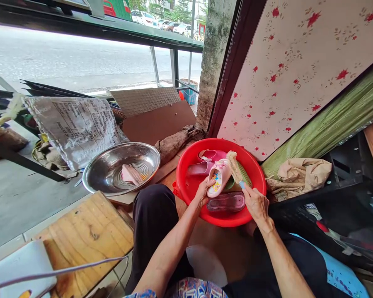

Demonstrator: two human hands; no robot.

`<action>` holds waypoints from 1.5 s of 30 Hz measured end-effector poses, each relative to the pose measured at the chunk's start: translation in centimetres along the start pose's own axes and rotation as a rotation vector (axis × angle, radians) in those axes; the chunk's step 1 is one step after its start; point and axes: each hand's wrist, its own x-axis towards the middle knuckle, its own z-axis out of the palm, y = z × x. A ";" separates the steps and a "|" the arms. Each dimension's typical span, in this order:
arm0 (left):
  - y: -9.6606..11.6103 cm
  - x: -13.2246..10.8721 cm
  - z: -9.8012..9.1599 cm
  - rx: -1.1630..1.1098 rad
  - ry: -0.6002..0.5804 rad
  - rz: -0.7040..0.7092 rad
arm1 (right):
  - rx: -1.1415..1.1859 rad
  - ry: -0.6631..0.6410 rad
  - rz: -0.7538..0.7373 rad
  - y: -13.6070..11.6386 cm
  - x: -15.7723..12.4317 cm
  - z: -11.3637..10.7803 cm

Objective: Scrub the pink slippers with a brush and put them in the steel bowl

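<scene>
Bare forearms reach over a red plastic basin, where the left hand holds a pink child's slipper above a dark sandal; the right hand's grip closes on a scrub brush, bristles just beside the slipper.

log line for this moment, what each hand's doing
left hand: pink child's slipper | right hand: scrubbing brush, bristles at slipper | over: red plastic basin, more slippers inside | beside: steel bowl, pink slipper in it
</scene>
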 end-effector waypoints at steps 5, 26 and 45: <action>0.0 0.2 0.2 -0.004 0.044 0.022 | -0.028 0.001 -0.075 -0.3 -1.1 -0.9; -0.2 -1.5 1.1 0.539 -0.019 0.164 | -0.309 -0.273 -0.290 3.0 6.6 -4.6; -0.8 -1.5 0.4 0.629 0.284 0.334 | -0.364 -0.319 -0.232 1.5 5.1 -5.6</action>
